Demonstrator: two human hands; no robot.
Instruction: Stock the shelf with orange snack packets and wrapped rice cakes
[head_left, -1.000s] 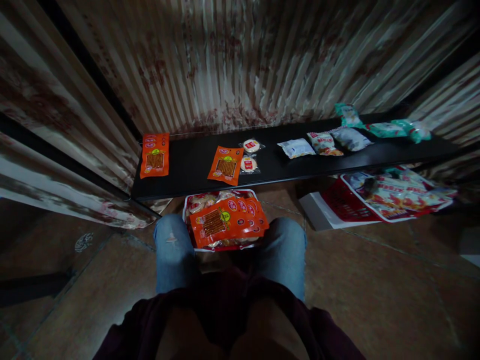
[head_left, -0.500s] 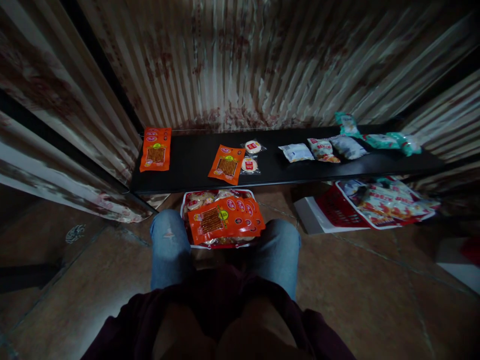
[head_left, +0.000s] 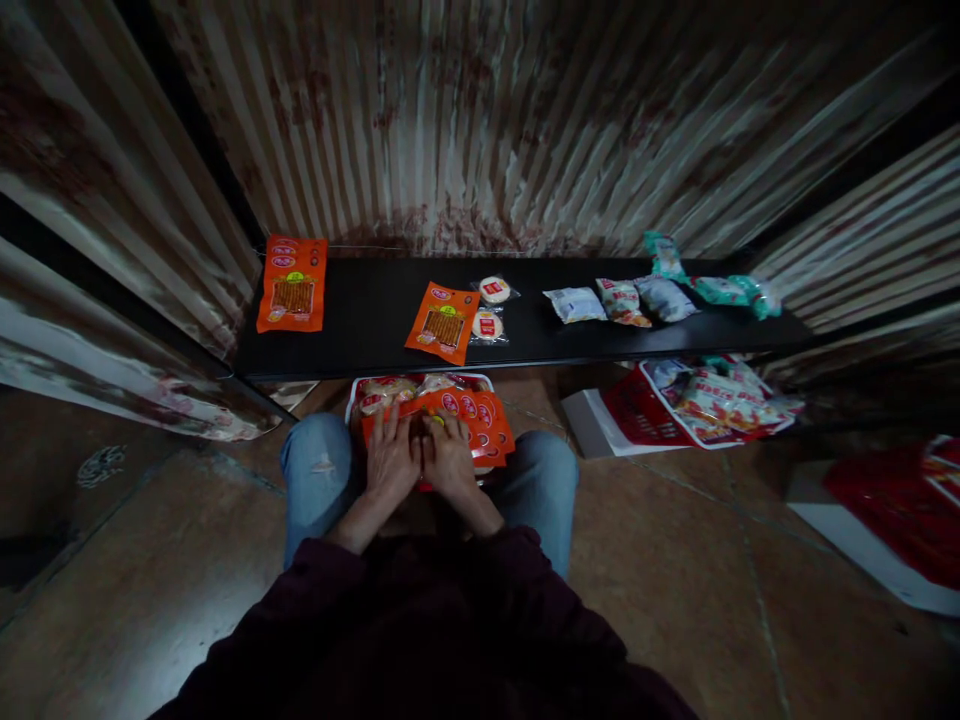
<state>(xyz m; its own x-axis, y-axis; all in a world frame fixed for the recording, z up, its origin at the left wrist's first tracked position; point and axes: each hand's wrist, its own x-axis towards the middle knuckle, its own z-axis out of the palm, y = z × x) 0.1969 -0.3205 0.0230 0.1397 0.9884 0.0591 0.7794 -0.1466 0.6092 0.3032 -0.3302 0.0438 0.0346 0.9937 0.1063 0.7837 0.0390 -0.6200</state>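
My left hand [head_left: 391, 455] lies on the orange snack packets [head_left: 489, 430] between my knees, with its fingers stretched forward. Beside it, almost touching, my right hand [head_left: 448, 452] rests on the same packets, its fingers apart and slightly bent. Neither hand lifts anything. The packets overlap on top of a red basket with a white rim [head_left: 349, 402]. Round wrapped crackers [head_left: 382, 393] show at the basket's far side. Both hands cover part of the top packet's front.
On the black shelf [head_left: 360, 300] lie two orange packets [head_left: 442, 325], wrapped crackers [head_left: 488, 324] and several small snack bags [head_left: 574, 305]. A second red basket [head_left: 637, 412] full of bags stands to the right, and another basket [head_left: 892, 500] farther right. Corrugated patterned sheeting surrounds the shelf.
Both my hands have come into view and settled on the orange packets in the basket. The view has shifted slightly right, bringing more of the far-right basket into sight.
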